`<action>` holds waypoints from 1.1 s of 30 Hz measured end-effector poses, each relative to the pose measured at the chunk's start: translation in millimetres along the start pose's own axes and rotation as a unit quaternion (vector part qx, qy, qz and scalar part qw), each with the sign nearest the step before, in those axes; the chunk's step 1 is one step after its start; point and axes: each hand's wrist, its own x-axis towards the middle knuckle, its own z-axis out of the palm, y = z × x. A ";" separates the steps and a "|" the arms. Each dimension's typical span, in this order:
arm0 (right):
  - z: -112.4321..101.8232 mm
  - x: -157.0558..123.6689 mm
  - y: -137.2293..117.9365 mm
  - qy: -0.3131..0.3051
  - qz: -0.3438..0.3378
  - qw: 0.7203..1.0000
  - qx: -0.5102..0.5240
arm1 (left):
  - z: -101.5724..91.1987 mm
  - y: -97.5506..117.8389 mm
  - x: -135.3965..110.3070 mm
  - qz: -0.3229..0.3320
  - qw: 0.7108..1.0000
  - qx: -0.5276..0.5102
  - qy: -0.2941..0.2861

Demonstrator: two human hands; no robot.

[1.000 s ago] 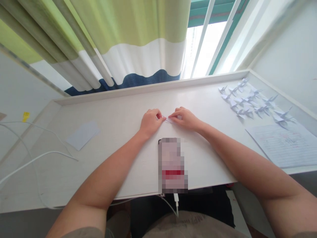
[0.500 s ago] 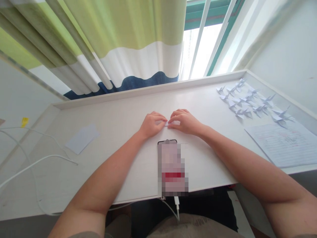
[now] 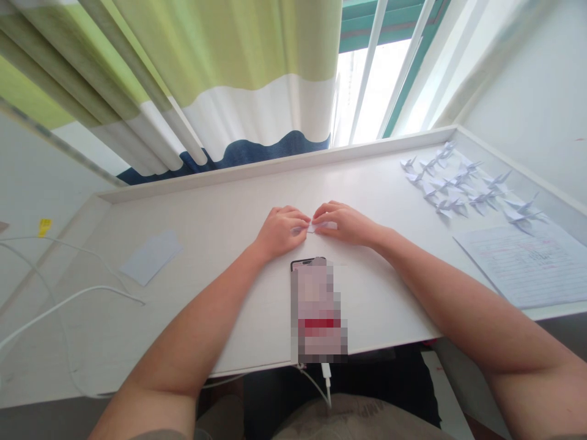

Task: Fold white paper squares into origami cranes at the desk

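Observation:
Near the middle of the white desk, my left hand [image 3: 283, 231] and my right hand [image 3: 345, 222] meet over a small folded piece of white paper [image 3: 311, 229]. Both hands pinch it, the left at its left side and the right at its right side. Fingers cover most of the paper, so its shape is largely hidden. Just below the hands lies a phone [image 3: 317, 308] with a blurred screen. Several folded paper cranes [image 3: 458, 180] stand together at the far right of the desk.
Loose white paper sheets [image 3: 151, 256] lie on the left. A lined, written sheet [image 3: 527, 263] rests at the right edge. White cables [image 3: 68, 299] cross the left side, and a charging plug [image 3: 326, 371] is in the phone. A raised rim [image 3: 211, 176] runs along the back, below a curtain [image 3: 257, 73].
My fingers have shifted slightly on the paper, and a little more of it shows between and under them. The other things stay where they were.

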 end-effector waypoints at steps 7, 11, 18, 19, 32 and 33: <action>-0.8 -0.3 -2.0 -0.012 0.012 0.999 -0.043 | 0.9 -3.4 0.5 -0.036 0.999 0.010 0.029; -0.7 0.0 0.9 -0.007 0.009 0.999 -0.038 | 0.2 -2.8 0.0 -0.019 0.999 0.025 0.023; -5.0 0.4 5.1 -0.001 0.010 0.999 -0.052 | -2.2 -1.5 -1.0 -0.003 0.999 0.046 0.005; -5.5 0.5 5.6 -0.002 0.007 0.998 -0.058 | -2.2 -1.6 -1.1 -0.002 0.999 0.048 0.004; -2.0 0.3 31.9 0.024 0.006 0.999 -0.029 | 5.4 -4.7 -1.8 0.047 0.998 0.036 0.027; -1.9 0.3 31.5 0.024 0.004 0.999 -0.028 | 6.1 -4.4 -1.7 0.052 0.998 0.029 0.026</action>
